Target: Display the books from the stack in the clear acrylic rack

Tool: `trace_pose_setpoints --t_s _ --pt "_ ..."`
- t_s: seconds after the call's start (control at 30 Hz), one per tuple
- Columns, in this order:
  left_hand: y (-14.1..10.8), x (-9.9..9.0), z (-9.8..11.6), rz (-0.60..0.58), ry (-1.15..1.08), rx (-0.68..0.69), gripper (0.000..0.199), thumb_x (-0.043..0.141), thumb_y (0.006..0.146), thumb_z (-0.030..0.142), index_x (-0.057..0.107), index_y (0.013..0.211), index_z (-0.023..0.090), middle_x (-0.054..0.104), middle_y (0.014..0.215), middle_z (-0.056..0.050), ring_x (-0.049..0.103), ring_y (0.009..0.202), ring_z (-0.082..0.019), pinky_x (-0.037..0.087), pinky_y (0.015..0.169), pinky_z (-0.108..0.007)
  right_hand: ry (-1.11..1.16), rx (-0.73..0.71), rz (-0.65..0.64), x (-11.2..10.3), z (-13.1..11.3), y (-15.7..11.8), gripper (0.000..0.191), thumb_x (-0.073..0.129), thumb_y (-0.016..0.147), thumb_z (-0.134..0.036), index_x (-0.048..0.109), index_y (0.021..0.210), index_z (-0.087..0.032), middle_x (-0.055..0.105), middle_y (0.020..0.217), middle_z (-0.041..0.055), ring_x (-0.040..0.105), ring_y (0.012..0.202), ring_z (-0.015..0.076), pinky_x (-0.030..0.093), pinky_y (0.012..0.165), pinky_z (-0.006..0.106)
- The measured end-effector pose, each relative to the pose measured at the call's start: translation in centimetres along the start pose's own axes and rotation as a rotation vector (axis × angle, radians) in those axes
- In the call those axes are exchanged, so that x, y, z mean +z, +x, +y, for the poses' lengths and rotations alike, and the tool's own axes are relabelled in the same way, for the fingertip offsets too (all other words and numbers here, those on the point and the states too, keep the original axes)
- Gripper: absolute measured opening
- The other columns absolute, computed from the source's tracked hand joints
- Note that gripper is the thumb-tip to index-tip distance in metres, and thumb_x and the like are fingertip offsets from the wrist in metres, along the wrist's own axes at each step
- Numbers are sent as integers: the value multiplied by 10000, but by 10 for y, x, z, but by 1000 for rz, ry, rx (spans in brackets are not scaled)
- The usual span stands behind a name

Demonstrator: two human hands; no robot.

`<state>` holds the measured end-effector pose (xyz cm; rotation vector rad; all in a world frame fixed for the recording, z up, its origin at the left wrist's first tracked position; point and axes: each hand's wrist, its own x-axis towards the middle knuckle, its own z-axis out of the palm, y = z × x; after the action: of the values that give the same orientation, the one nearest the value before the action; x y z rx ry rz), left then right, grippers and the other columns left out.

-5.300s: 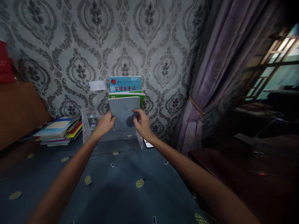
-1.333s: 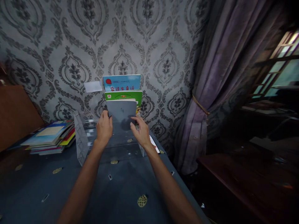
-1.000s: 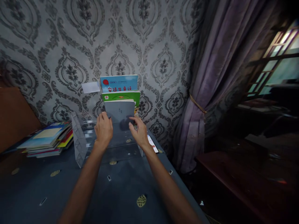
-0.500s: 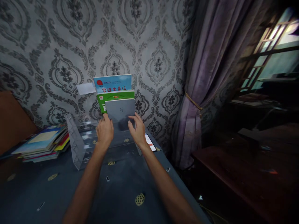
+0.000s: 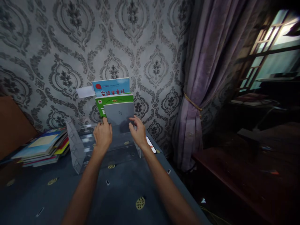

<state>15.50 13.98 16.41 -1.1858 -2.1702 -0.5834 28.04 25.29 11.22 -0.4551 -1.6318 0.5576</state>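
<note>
A grey book [image 5: 119, 114] stands upright at the front of a clear plastic rack [image 5: 76, 147]. Behind it rise a green book [image 5: 114, 99] and, at the back, a blue book [image 5: 112, 87] with red lettering. My left hand [image 5: 103, 134] is at the grey book's lower left edge, its fingers curled round that edge. At the right edge my right hand [image 5: 138, 129] touches the grey book, with thumb and forefinger apart and the other fingers bent behind the edge. The lower parts of the books are partly hidden.
Several books lie stacked [image 5: 47, 143] left of the rack, near a brown board [image 5: 15, 125]. A phone [image 5: 150, 144] rests right of the rack on the dark tablecloth [image 5: 122, 197]. A purple curtain [image 5: 194, 93] hangs beside a dark red table [image 5: 225, 175].
The camera view has shifted slightly, so the books and rack sit a little lower and further left. Both hands keep nearly the same hold on the grey book.
</note>
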Motion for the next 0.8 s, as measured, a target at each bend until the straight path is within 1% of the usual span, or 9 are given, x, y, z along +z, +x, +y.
trace_pose_setpoints --t_s 0.13,0.23,0.33,0.43,0.5,0.67,0.8 --pt "0 -5 1 -30 -21 -3 197 445 968 249 543 1105 147 697 922 -172 672 931 -340 490 764 -401 55 35 -18 -4 1 3 315 536 869 -309 701 1113 -199 660 1336 152 591 1289 297 538 983 463" --pt "-1 -6 0 -47 -42 -1 186 444 970 239 536 1103 147 700 952 -178 666 956 -342 486 764 -399 135 76 -19 -8 2 7 326 524 840 -294 703 1092 -189 699 1268 142 643 1210 289 563 932 434" --pt "-1 -5 -2 -45 -58 11 181 445 975 233 528 1113 149 702 1013 -176 662 978 -329 486 775 -392 231 126 -7 -11 3 10 313 520 814 -279 704 1051 -190 738 1173 118 679 1134 275 561 938 428" --pt "-2 -3 -3 -41 -55 9 167 468 978 228 520 1118 153 701 1045 -155 657 999 -306 486 784 -370 312 177 7 -15 5 13 302 529 796 -271 697 1035 -194 747 1137 100 684 1119 258 549 961 424" --pt "-4 -2 -4 -37 -51 13 161 480 979 224 520 1118 153 699 1047 -143 653 1009 -295 485 796 -362 345 210 26 -19 6 15 303 537 792 -279 695 1035 -191 750 1112 93 686 1106 251 552 948 413" --pt "-10 1 -9 -2 -36 51 166 477 981 216 541 1121 155 698 1049 -130 632 1019 -293 487 829 -379 415 268 109 -29 1 19 282 562 777 -292 692 1006 -191 746 1049 77 696 1040 235 575 846 364" --pt "-22 7 -18 74 -39 95 186 458 979 212 566 1115 144 684 1068 -141 604 1041 -305 483 858 -402 474 288 132 -37 -9 21 239 577 771 -279 691 960 -189 744 1000 70 707 973 219 577 746 326"
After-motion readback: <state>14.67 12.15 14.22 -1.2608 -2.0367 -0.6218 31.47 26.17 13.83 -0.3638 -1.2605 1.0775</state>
